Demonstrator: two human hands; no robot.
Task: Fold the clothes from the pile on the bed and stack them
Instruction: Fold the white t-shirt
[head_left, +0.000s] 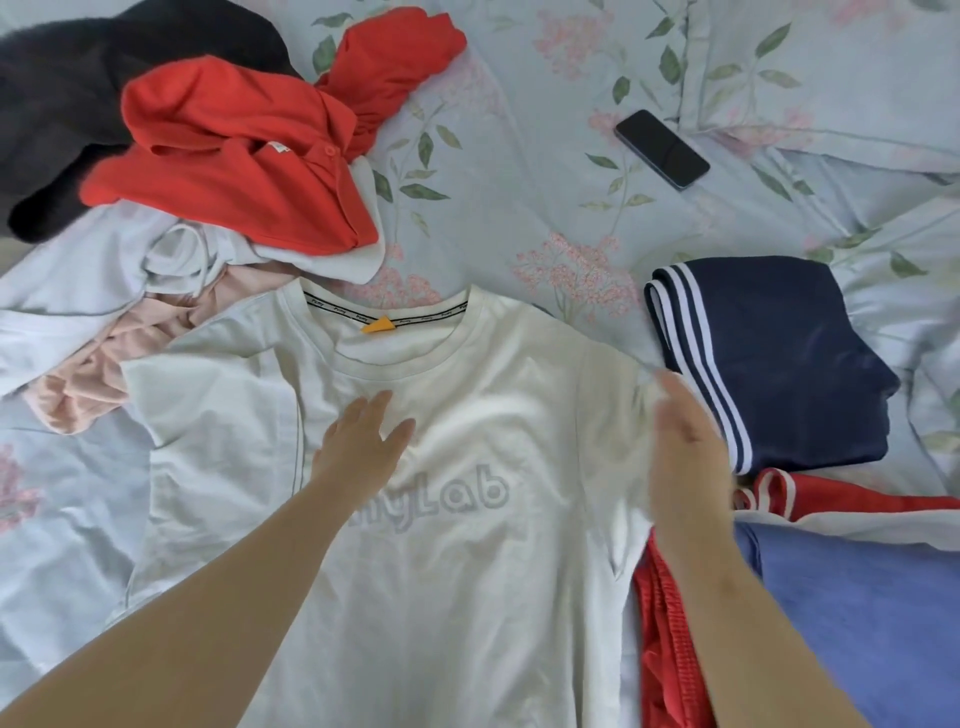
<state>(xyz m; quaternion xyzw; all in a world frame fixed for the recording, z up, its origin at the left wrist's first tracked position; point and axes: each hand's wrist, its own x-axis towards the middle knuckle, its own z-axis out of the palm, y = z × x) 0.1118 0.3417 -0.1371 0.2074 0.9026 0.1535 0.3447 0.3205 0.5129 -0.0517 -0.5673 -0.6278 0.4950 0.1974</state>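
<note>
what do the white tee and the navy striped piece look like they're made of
White tee: matte, soft knit, probably cotton jersey, going by its fine creases and ribbed collar. Navy striped piece: smooth with a slight sheen, likely a synthetic sports fabric; can't be sure from the look alone.

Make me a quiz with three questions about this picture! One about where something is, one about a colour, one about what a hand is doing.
1. Where does the phone lie? A. on the bedsheet B. on the floor C. inside a drawer
2. What colour is the folded striped garment? A. green B. navy C. yellow
3. What is the left hand doing? A. resting flat on the white T-shirt B. gripping a sock C. waving in the air
Answers: 1 A, it sits on floral fabric; 2 B, dark blue with white stripes; 3 A, straight fingers lie on the shirt's chest.
</note>
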